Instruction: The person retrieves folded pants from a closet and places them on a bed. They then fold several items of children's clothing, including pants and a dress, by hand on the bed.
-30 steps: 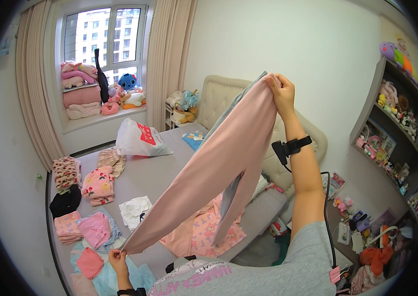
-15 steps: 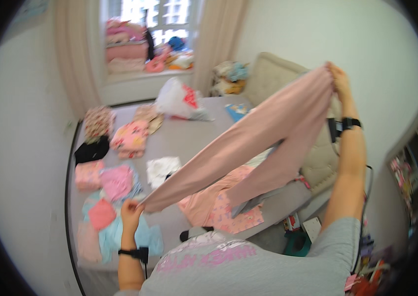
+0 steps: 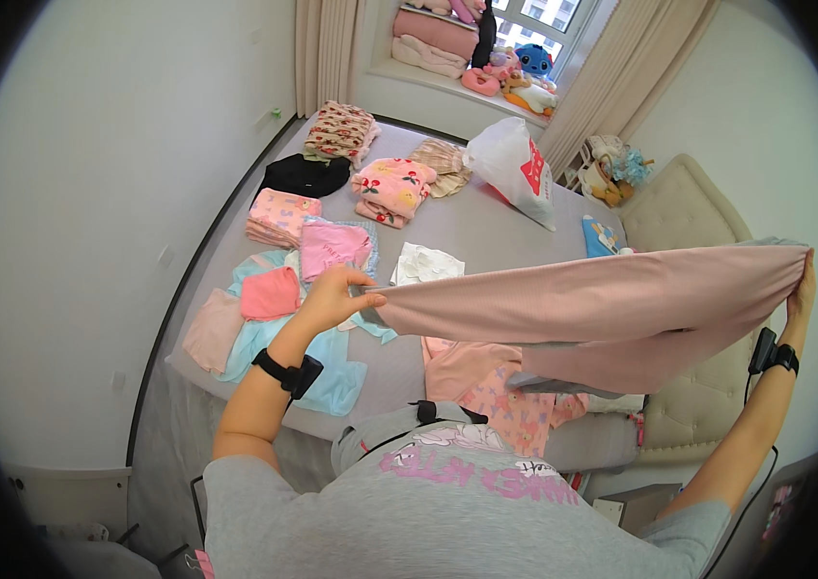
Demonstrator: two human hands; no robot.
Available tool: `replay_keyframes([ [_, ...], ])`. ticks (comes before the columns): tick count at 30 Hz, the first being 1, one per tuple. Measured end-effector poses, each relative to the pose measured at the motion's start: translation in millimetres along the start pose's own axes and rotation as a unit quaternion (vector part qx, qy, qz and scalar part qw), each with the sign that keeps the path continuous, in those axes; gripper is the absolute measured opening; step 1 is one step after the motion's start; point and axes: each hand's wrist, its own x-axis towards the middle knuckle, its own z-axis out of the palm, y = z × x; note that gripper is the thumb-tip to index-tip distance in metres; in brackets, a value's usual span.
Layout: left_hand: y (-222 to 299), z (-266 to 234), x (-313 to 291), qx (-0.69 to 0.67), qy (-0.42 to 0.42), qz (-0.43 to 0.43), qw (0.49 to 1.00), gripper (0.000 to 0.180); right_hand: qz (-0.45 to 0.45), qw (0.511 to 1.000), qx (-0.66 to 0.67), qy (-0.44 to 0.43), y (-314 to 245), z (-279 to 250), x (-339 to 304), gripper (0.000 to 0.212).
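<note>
A pair of pink trousers [image 3: 573,289] is stretched sideways across the air above the bed. My left hand [image 3: 339,297] pinches the cuff of one leg, where a bit of grey lining shows. At the far right, my right hand [image 3: 801,289] grips the waist end. The other leg hangs loose beneath, its grey inside showing at the cuff. Under the trousers, a peach garment [image 3: 467,372] and a patterned pink one [image 3: 515,410] lie spread on the bed [image 3: 467,227], partly covered. A folded white garment [image 3: 428,262] rests just behind my left hand.
Folded clothes fill the bed's left side: a pink top [image 3: 333,249], a coral piece [image 3: 270,293], light blue clothing [image 3: 332,372], a black garment [image 3: 306,176] and a cherry-print pile [image 3: 394,188]. A white plastic bag [image 3: 513,169] stands farther back. The padded headboard [image 3: 693,207] is at right.
The trousers have swung from a steep diagonal to nearly level. My right hand is lower and farther right, and my left hand is higher. The view has turned and shifted.
</note>
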Motion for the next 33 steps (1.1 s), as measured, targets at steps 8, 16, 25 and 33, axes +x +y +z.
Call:
replay_keyframes([
  [8,-12.5,-13.4,33.9,-0.063,-0.079,0.023,0.995,0.028,-0.001,0.996,-0.067,0.065,1.5,-8.1,21.2,0.054],
  [16,-24.9,-16.1,55.4,-0.176,-0.229,-0.016,0.957,0.030,-0.017,0.981,-0.139,0.137,7.1,-21.0,32.6,0.061],
  [25,-29.6,-15.6,47.3,-0.218,-0.292,-0.088,0.927,0.026,-0.043,0.968,-0.213,0.127,15.5,-5.9,30.3,0.054],
  [33,-95.4,-6.6,41.6,-0.085,-0.346,-0.136,0.924,0.033,-0.191,0.905,-0.370,0.088,-3.2,88.5,-18.7,0.037],
])
